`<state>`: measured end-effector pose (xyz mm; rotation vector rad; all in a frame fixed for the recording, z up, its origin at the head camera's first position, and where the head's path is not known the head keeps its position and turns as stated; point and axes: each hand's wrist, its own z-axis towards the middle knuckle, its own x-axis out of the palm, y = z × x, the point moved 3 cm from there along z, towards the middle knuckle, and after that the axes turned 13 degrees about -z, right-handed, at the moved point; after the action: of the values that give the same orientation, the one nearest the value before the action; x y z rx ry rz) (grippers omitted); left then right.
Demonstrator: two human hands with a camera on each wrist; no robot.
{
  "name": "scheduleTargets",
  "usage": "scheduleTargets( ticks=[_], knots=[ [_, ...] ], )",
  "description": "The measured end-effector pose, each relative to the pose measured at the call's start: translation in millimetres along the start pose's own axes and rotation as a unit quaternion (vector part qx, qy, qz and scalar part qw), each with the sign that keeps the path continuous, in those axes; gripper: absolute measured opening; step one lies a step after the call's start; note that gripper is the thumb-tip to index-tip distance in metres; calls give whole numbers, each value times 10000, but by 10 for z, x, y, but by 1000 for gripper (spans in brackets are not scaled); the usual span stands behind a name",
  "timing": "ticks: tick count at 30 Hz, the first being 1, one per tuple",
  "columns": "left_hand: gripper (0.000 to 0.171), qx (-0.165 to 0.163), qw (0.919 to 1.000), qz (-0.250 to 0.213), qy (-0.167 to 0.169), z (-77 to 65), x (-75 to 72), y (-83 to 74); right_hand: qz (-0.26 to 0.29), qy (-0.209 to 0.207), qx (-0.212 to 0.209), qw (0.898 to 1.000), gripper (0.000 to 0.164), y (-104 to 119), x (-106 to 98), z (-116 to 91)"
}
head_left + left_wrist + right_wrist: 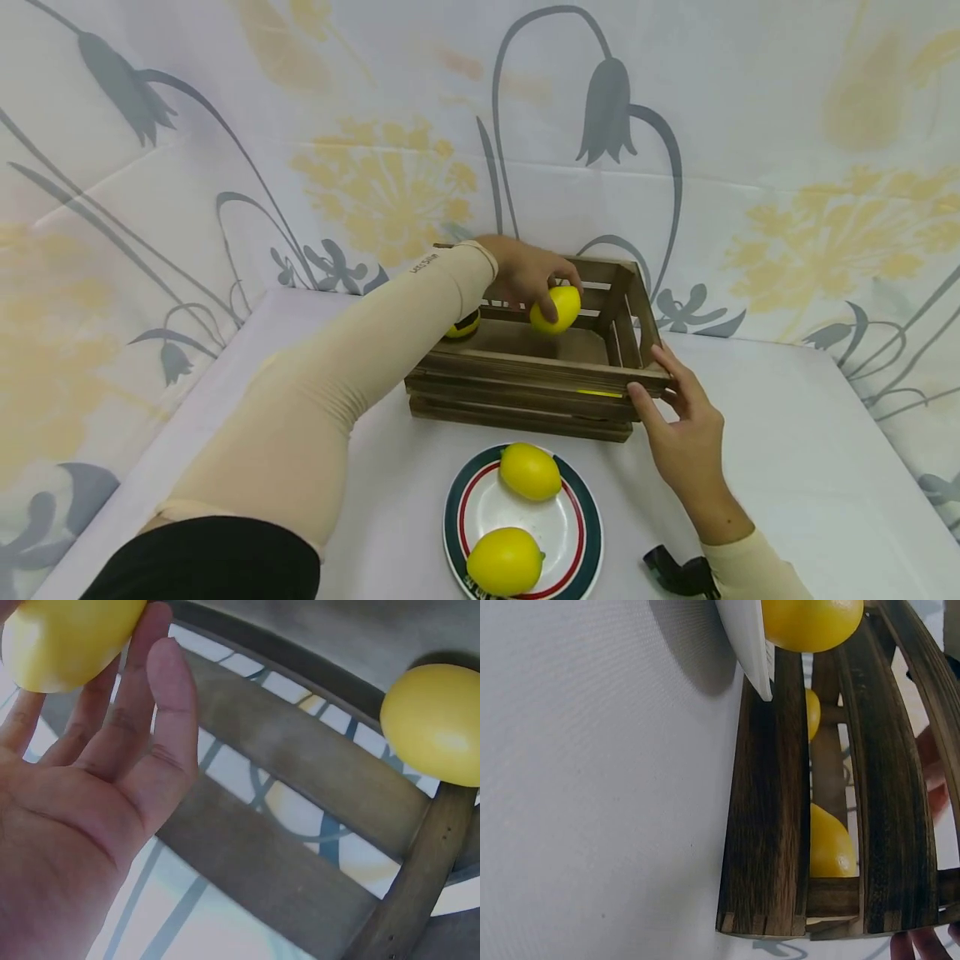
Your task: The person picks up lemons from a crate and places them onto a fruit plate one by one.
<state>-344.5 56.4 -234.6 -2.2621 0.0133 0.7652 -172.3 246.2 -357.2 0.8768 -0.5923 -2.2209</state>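
Note:
My left hand [525, 271] reaches into a brown slatted wooden crate [517, 383] and holds a yellow lemon [557, 310] near the back wall. In the left wrist view, the held lemon [71, 641] rests against the fingers at the upper left. Another lemon [463, 325] lies at the crate's left end, partly covered by my sleeve. My right hand [686, 433] grips the crate's front right corner, thumb on the front slat. Through the slats, the right wrist view shows a lemon [831, 844] low inside the near end.
A white plate [588, 533] with a green rim and red ring stands in front of the crate, holding two lemons [530, 472]. By my right wrist is a small black object [678, 573]. White cloth [810, 450] covers the table; a floral curtain [420, 100] hangs behind.

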Motion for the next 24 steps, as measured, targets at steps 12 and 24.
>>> scheduleTargets(
  ticks=[12,24],
  knots=[
    [65,848,9953,-21,-465,-104,-170,-64,37,-8,-56,10000,59,-52,21,106],
    [62,1770,9771,-90,-1174,-360,-236,-115,-21,20,17,10000,57,-100,5,200]
  ],
)
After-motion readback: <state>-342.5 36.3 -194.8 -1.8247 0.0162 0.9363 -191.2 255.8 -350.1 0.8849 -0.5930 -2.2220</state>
